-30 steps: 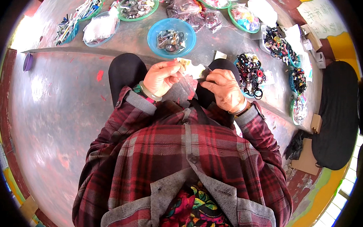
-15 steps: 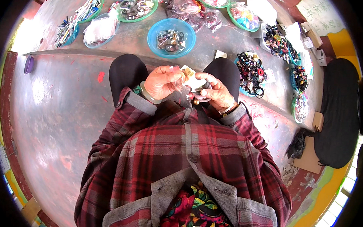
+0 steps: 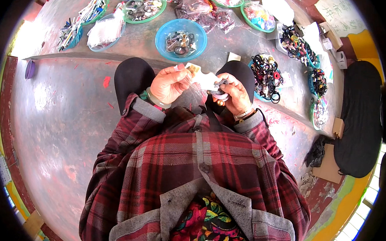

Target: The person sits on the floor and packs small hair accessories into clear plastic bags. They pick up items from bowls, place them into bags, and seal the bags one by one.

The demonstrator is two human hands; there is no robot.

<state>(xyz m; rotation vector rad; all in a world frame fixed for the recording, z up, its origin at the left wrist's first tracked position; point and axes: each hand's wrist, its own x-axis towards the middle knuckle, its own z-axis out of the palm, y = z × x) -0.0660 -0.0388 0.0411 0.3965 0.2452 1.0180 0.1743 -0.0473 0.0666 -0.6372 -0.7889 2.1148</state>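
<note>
Between my knees both hands work close together. My left hand [image 3: 168,86] is closed, thumb and fingers pinching the edge of a clear plastic bag [image 3: 195,88] that hangs down beside them. A pale card [image 3: 206,81] with a tan printed corner spans the gap between my hands. My right hand [image 3: 235,93] grips a dark hair tie [image 3: 219,86] against the card's right end. Below the fingers a lighter loop and a small gold-coloured bead show; whether they belong to the same hair tie I cannot tell.
Ahead stands a blue bowl [image 3: 160,47] of dark and shiny hair ties. A basket of black hair ties [image 3: 266,79] sits right of my knee. Farther off are a green-rimmed tray [image 3: 132,21], plastic sleeves [image 3: 106,33] and a purple cup [image 3: 30,69]. A long black cushion [image 3: 358,119] lies far right.
My hands have moved slightly apart, the left one toward the left. More of the pale card shows between them, and the hair tie has shifted in my right fingers.
</note>
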